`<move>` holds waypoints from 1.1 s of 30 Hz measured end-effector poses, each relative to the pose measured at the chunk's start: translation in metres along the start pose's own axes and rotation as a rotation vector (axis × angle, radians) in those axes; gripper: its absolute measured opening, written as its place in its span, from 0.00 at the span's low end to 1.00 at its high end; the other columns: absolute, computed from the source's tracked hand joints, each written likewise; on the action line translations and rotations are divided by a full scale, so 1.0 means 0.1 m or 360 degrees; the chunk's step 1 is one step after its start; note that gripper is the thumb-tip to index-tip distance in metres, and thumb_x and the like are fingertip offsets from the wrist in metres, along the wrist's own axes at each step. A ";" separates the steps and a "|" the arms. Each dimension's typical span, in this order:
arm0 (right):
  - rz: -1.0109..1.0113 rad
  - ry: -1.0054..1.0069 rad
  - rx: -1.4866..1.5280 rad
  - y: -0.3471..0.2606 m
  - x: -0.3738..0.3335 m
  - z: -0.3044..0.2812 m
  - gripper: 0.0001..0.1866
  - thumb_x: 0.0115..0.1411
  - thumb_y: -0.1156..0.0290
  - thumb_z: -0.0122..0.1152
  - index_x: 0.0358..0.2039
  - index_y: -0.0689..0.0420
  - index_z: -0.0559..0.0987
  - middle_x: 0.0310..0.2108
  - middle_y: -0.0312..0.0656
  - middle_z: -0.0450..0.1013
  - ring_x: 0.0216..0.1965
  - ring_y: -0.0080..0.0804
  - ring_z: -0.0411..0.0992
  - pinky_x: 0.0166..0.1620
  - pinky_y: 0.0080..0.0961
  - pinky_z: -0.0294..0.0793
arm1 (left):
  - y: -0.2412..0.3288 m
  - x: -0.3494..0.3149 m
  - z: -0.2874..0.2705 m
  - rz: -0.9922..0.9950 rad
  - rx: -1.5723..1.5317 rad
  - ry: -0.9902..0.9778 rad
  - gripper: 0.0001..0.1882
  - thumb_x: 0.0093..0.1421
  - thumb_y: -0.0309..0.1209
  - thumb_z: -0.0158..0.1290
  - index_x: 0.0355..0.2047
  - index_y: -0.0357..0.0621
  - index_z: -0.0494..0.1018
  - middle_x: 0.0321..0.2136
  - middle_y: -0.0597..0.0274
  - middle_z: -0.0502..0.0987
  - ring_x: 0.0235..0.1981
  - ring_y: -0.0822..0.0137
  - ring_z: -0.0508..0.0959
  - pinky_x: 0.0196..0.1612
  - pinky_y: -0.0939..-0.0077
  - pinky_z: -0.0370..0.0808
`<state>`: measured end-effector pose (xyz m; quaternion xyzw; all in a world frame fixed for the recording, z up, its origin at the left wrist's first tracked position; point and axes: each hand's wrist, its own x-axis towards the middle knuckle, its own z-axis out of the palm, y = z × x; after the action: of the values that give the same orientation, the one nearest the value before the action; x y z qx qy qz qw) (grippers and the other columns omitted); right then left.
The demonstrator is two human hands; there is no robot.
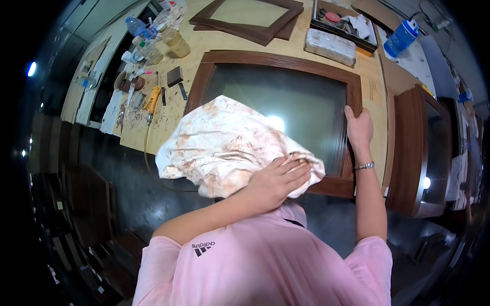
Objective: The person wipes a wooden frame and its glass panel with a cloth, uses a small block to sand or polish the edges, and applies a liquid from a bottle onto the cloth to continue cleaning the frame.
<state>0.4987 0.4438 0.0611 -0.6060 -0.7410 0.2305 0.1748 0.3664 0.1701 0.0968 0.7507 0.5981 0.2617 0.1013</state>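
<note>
A brown wooden framed glass door panel (283, 60) lies on the workbench, its near edge at the bench front. Across its near left part spreads a white rag (219, 137) with brown stains, draping toward me. My left hand (280, 181) presses on the rag's bunched right end, fingers close together and bent a little into the cloth; what lies under the palm is hidden. My right hand (360, 127) grips the panel's right side, thumb on top of the frame and fingers around the outer edge. Light reflects off the glass (311, 102).
Left on the bench are a yellow air blow gun (152, 98) with a hose, a dark block (174, 76) and several bottles (176, 42). Brown frames (245, 31) are stacked behind. A wrapped block (331, 47), tool tray (342, 25) and blue bottle (401, 39) stand far right. Another framed panel (408, 148) stands right.
</note>
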 end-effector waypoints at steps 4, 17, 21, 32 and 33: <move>-0.0005 0.0041 0.0008 0.09 0.02 -0.07 0.33 0.61 0.50 0.61 0.49 0.73 0.74 0.41 0.68 0.77 0.46 0.64 0.76 0.50 0.50 0.74 | -0.70 -1.26 -0.36 -0.0207 0.0188 0.0387 0.18 0.56 0.24 0.56 0.49 0.44 0.80 0.47 0.57 0.82 0.51 0.56 0.81 0.60 0.55 0.74; -0.0097 -0.0035 0.0162 0.29 0.15 0.02 0.37 0.60 0.51 0.63 0.55 0.74 0.72 0.47 0.69 0.75 0.52 0.62 0.74 0.56 0.45 0.71 | -0.62 -1.01 -0.84 -0.0259 0.0414 0.0190 0.24 0.53 0.26 0.59 0.53 0.45 0.78 0.48 0.54 0.81 0.50 0.52 0.80 0.59 0.57 0.72; -0.0012 -0.0041 0.0168 0.08 0.04 -0.08 0.33 0.60 0.57 0.64 0.55 0.72 0.72 0.49 0.66 0.74 0.53 0.61 0.73 0.56 0.44 0.71 | -1.50 -2.16 -1.30 -0.1568 -0.0291 0.0993 0.09 0.63 0.24 0.54 0.40 0.32 0.80 0.31 0.62 0.82 0.31 0.73 0.77 0.36 0.76 0.75; -0.1384 -0.0607 0.0231 -1.19 -2.12 0.29 0.29 0.44 0.62 0.75 0.48 0.58 0.79 0.42 0.47 0.70 0.45 0.47 0.68 0.50 0.41 0.70 | -1.15 -1.43 -1.60 -0.0346 0.0295 -0.0439 0.29 0.57 0.28 0.57 0.61 0.53 0.72 0.64 0.63 0.70 0.68 0.55 0.63 0.69 0.46 0.54; -0.1350 -0.0592 0.0230 -1.17 -2.14 0.34 0.29 0.44 0.63 0.75 0.47 0.57 0.79 0.42 0.46 0.70 0.46 0.46 0.68 0.50 0.41 0.69 | -1.32 -1.39 -1.51 -0.0415 0.0221 -0.0444 0.31 0.56 0.28 0.56 0.62 0.53 0.71 0.65 0.65 0.68 0.70 0.55 0.60 0.70 0.43 0.50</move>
<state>0.4282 0.2117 0.1022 -0.1844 -0.9241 0.2944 0.1595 0.1569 0.0483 0.1249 0.7010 0.6870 0.0979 0.1643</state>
